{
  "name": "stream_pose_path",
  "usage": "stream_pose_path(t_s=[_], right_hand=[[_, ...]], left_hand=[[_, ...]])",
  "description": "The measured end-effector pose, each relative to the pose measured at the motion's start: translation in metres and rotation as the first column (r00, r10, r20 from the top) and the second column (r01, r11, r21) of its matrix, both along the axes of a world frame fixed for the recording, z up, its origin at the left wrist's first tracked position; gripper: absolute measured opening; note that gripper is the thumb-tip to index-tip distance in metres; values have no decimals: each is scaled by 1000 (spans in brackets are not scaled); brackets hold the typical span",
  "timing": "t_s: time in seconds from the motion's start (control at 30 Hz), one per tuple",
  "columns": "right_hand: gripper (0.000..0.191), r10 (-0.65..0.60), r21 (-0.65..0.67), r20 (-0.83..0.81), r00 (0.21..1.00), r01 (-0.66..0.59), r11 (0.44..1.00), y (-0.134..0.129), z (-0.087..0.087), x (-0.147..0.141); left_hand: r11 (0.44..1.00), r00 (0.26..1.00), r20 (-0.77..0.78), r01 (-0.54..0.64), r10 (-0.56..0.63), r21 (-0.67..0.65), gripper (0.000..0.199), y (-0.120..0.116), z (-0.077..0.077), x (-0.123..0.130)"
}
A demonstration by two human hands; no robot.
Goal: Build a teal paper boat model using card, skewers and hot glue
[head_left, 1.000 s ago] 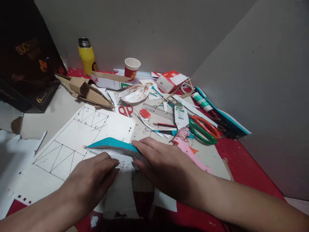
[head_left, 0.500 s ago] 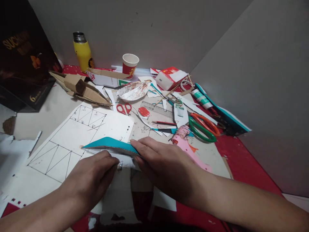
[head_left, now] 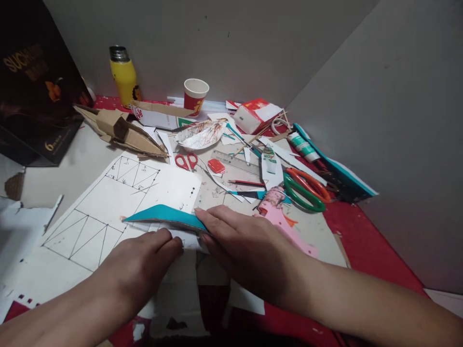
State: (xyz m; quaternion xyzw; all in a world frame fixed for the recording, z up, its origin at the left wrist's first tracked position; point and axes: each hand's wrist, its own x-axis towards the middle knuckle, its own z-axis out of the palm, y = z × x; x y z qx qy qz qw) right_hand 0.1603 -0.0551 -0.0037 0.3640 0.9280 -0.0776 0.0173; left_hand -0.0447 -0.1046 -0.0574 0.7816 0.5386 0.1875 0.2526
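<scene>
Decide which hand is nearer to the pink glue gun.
Right. The right hand is just beside the pink glue gun; the left hand is farther off to the left.

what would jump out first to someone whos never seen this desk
Probably the bright teal piece held in the right hand, at the lower middle, with the left hand close beside it. Next, perhaps the yellow bottle standing at the back left, and the big green-handled and orange-handled scissors on the right.
</scene>
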Motion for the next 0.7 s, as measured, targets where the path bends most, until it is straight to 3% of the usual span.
stream_pose_path(t_s=[0.1, 0.27, 0.5, 0.7], right_hand=[[28, -28, -30, -24, 999, 27, 999, 0, -1, 0], [25, -34, -1, -58, 998, 34, 999, -1, -4, 1], [28, -74, -59, -61, 995, 71, 996, -1, -6, 2], [24, -14, 13, -64, 998, 15, 1000, -1, -7, 3]], left_hand=[[1000, 996, -84, 22, -24, -20, 25, 1, 2, 1], [978, 981, -94, 180, -170, 108, 20, 6, 6, -7], [974, 974, 4, 225, -225, -7, 17, -3, 13, -17], [984, 987, -22, 155, -158, -92, 26, -9, 17, -14]])
